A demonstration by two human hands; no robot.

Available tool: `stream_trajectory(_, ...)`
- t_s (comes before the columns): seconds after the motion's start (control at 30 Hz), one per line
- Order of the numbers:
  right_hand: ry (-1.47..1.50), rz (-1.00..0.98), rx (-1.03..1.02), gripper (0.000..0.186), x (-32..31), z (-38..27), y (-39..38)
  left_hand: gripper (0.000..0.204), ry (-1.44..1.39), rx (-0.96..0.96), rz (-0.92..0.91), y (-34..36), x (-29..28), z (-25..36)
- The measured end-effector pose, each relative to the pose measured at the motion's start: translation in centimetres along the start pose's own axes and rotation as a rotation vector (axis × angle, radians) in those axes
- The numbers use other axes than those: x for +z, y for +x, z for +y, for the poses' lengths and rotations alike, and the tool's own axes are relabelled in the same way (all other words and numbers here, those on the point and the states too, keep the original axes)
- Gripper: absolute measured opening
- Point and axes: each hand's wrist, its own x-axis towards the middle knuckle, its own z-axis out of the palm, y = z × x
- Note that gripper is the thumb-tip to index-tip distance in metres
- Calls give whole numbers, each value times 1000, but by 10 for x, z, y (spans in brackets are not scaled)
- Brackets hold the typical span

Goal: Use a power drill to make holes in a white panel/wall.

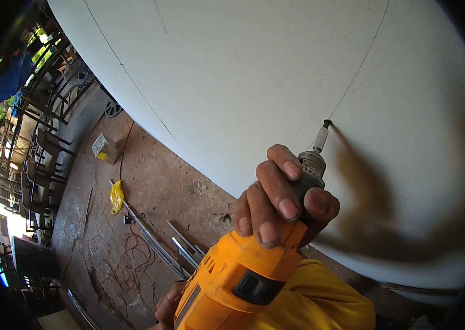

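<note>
An orange power drill slants across the lower middle, its front end toward the upper right. My right hand wraps round its front just behind the chuck, fingers over one side and thumb over the other. Near the drill's rear, my left hand is closed on its lower left side; most of it is hidden. A pale bit holder sits in the chuck, and its dark tip meets the large white panel. Whether a screw is at the tip, I cannot tell. Pencil lines run across the panel, one to the tip.
On the brown floor lie metal tubes, a yellow plastic bag and a tangle of thin reddish cord. A square tin stands near the panel's edge. Chairs line the left. Yellow cloth shows below the drill.
</note>
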Motion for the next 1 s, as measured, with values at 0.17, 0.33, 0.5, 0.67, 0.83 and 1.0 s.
stream_trajectory(0.17, 19, 24, -17, 27, 4, -1, 1, 61, 68, 29, -43, 0, 4, 2)
stream_trajectory(0.33, 51, 28, -23, 27, 8, 1, 1, 63, 136, 76, -88, -2, 2, 4)
stream_trajectory(0.5, 62, 34, -41, 29, -1, 4, 2, 64, 206, 132, -124, -11, -4, -5)
stream_trajectory(0.67, 72, 66, -64, 29, 3, 2, -1, 65, 277, 159, -188, 0, 5, 2)
stream_trajectory(0.83, 92, 83, -36, 28, 1, 1, 0, 66, 322, 202, -230, -9, 4, -7)
stream_trajectory(1.0, -40, 39, -38, 35, -6, -2, 7, 82, 1008, 159, -483, 7, 62, 84)
